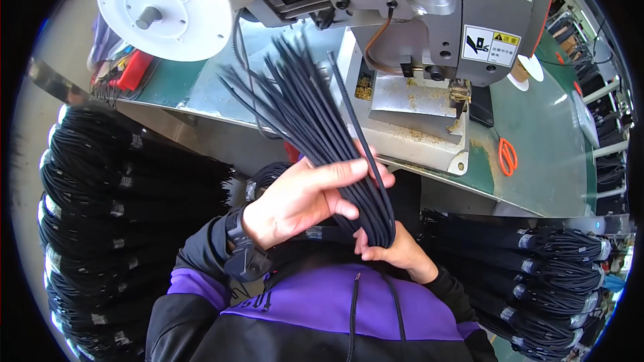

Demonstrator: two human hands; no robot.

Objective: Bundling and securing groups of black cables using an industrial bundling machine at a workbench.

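A bundle of black braided cords point(305, 107) is held in front of my chest, loose ends fanned out toward the machine. My left hand point(315, 191) wraps round the middle of the bundle, thumb across the top. Lower down, my right hand point(396, 251) grips the bent, looped end. One cord point(349, 104) stands apart on the right side of the bundle, beside my left fingertips. Beyond the cords is a grey machine point(429, 33) with a metal plate point(412, 97) under its head.
A white spool point(164, 10) with brown thread is at upper left. Orange-handled scissors point(508, 156) lie on the green table point(537, 188), right. Bundled black cords hang in stacks at left point(87, 194) and right point(570, 275). A red box point(134, 70) sits at the table's left.
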